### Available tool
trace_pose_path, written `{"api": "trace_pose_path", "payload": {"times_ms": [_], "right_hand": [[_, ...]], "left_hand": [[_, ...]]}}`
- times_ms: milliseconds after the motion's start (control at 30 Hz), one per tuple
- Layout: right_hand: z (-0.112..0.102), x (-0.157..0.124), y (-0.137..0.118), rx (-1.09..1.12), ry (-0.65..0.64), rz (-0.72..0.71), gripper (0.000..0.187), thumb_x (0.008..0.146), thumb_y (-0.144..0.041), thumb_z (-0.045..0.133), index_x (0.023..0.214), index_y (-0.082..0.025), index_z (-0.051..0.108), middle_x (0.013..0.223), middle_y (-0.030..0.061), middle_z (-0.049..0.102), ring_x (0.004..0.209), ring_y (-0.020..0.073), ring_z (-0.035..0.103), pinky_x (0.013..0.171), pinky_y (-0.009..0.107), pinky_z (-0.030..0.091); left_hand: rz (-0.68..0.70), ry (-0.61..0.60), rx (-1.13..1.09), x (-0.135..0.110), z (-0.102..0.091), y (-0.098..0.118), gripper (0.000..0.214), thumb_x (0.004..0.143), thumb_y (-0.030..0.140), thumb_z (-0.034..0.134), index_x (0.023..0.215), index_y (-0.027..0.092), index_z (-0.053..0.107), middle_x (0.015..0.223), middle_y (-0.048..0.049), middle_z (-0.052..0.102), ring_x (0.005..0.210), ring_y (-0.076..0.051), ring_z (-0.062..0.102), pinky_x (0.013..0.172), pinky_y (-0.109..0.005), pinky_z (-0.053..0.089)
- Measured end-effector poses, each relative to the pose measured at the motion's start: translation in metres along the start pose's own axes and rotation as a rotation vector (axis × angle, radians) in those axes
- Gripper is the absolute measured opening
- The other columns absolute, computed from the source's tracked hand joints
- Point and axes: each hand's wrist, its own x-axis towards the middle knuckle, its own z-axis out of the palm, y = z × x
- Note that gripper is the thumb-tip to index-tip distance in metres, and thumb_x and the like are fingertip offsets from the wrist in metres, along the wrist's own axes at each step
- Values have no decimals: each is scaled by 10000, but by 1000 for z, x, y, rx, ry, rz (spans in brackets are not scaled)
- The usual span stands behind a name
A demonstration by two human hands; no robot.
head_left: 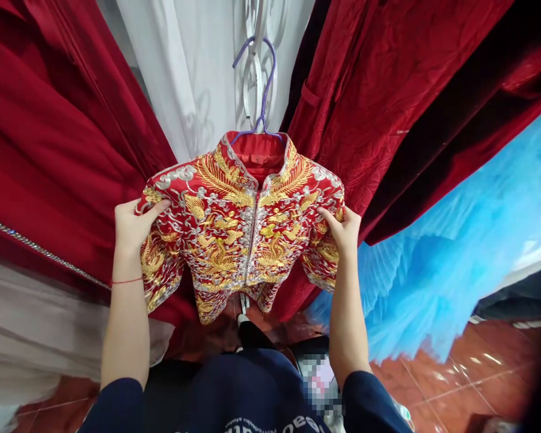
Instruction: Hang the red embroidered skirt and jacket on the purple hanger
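A short red jacket (250, 234) with gold and silver embroidery and a stand-up collar faces me, its front zip closed. Its collar surrounds the lower part of a purple hanger (265, 99), whose hook is up at a white metal scrollwork stand. With thumb in front and fingers behind, my left hand (139, 221) pinches the jacket's sleeve near the shoulder on the left. On the other side, my right hand (344, 226) grips the matching sleeve the same way. The fingers behind the cloth are mostly hidden.
Red garments (49, 132) hang at the left, above pale fabric. Dark red gowns (379, 90) and a blue tulle skirt (415, 264) hang at the right. White scrollwork metal (253, 81) and white cloth (162, 66) are behind. Below are reddish floor tiles (464, 367).
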Motion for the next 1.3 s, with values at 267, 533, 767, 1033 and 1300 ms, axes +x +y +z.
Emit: {"api": "trace_pose_path", "payload": {"times_ms": [267, 533, 767, 1033, 1300], "right_hand": [[9, 40, -50, -105, -12, -388, 546, 815, -600, 682, 1205, -230, 585, 1078, 76, 668, 932, 213, 631, 818, 374, 505], [42, 79, -86, -487, 7, -464, 599, 911, -698, 484, 576, -209, 401, 522, -53, 347, 536, 110, 359, 642, 273, 323], [40, 74, -82, -493, 36, -456, 611, 929, -677, 474, 570, -217, 291, 529, -65, 267, 535, 101, 275, 645, 282, 292], [45, 65, -87, -466, 13, -420, 566, 936, -608, 523, 588, -221, 301, 549, -59, 278, 558, 111, 293, 669, 290, 304], [47, 60, -87, -418, 14, -431, 553, 940, -558, 542, 582, -222, 287, 541, -59, 280, 533, 106, 282, 613, 283, 258]], "left_hand": [[329, -227, 168, 14, 22, 77, 540, 734, 596, 754, 1133, 242, 668, 1090, -47, 737, 932, -206, 685, 855, -351, 535], [398, -163, 656, 32, 95, 93, 542, 816, 763, 531, 725, 232, 591, 651, -59, 623, 765, -248, 649, 652, -327, 373], [374, -142, 687, 26, 94, 90, 553, 851, 763, 469, 715, 236, 568, 621, -56, 573, 758, -245, 617, 646, -326, 325], [388, -134, 706, 19, 81, 101, 493, 839, 719, 547, 774, 236, 623, 637, -61, 593, 760, -255, 622, 641, -333, 328], [364, -144, 756, 16, 76, 107, 506, 831, 735, 537, 816, 238, 631, 676, -65, 623, 790, -256, 627, 650, -333, 326]]}}
